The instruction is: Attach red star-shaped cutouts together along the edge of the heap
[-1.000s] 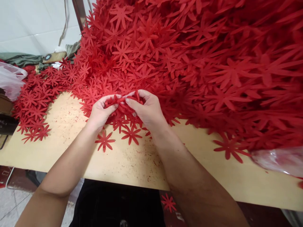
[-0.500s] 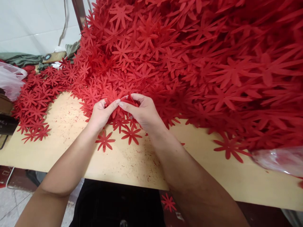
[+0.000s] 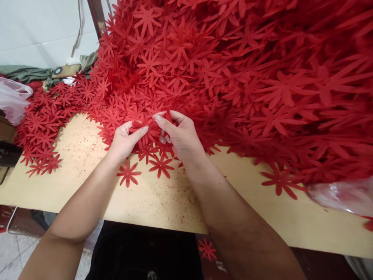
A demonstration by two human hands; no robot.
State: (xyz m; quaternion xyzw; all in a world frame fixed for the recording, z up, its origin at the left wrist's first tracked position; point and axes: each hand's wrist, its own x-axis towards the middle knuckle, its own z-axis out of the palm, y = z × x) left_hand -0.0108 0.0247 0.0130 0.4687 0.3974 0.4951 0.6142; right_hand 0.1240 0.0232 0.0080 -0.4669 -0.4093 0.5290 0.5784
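Observation:
A big heap of red flower-shaped pieces covers the back and right of the table. At the heap's front edge, my left hand pinches a red flower piece between thumb and fingers. Just right of it, my right hand has its thumb and index finger pressed together, with a bit of red showing behind them; what the fingertips hold is too small to tell. Two loose red flowers, one at the left and one at the right, lie below the hands.
Red scraps dot the wooden table. A white plastic bag is at the left edge, a clear bag at the right. Behind on the left are green cloth and a yellowish object. One flower lies below the table edge.
My right hand has moved a little to the right, so the two thumbs, touching before, are now apart. The left hand keeps its place, and more of its red piece shows.

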